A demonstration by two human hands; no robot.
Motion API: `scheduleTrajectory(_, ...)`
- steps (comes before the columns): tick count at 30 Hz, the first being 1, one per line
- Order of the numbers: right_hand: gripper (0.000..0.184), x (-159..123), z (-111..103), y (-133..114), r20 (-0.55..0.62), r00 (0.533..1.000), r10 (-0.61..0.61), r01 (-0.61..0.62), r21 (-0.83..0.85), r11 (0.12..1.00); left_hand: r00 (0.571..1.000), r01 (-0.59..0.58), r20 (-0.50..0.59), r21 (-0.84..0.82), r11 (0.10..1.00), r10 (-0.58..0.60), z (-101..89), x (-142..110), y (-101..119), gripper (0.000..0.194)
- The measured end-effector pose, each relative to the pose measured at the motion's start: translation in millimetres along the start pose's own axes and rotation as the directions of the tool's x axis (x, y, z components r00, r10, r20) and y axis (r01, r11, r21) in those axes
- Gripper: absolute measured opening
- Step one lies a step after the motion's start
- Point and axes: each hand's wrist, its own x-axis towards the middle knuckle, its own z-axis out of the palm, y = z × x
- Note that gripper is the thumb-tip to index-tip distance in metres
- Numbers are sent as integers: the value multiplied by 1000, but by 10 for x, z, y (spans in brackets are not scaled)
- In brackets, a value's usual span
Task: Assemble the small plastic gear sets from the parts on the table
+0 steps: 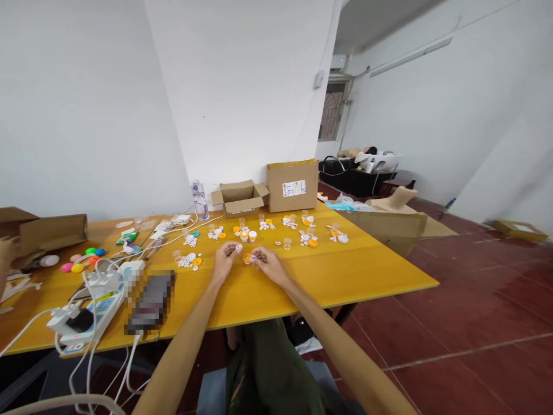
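Observation:
My left hand is closed, pinching a small white disc with dark holes between thumb and fingertips. My right hand is also closed, its fingertips on a small white piece at the edge of an orange round part. That part appears to rest on the table between my hands; the fingers partly hide it. Just beyond stand two small round containers, one with an orange top and one white and orange. A clear plastic cup stands to the right.
Several piles of white and orange parts with clear cups spread across the yellow table. An open carton, a closed carton and a water bottle line the back. At left lie a power strip, phone and coloured balls.

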Motion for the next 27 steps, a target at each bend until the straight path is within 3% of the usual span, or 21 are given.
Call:
scheduleTrajectory(4,17,-64,66,-32,190,980,55,-63,36,997,1000,4,0,2,1000,-4,4,-10,-3,18)
scheduleTrajectory(7,14,-62,82,-35,227,972,54,-59,14,998,999,17,27,3,1000,-17,13,-26,15,17)
scheduleTrajectory(13,12,-3,64,46,106,994,39,-31,-70,997,996,42,73,2,999,-42,23,-36,37,15)
scheduleTrajectory(27,19,30,-4,90,-168,986,5,-2,21,1000,987,68,147,-8,998,-66,33,-51,74,16)
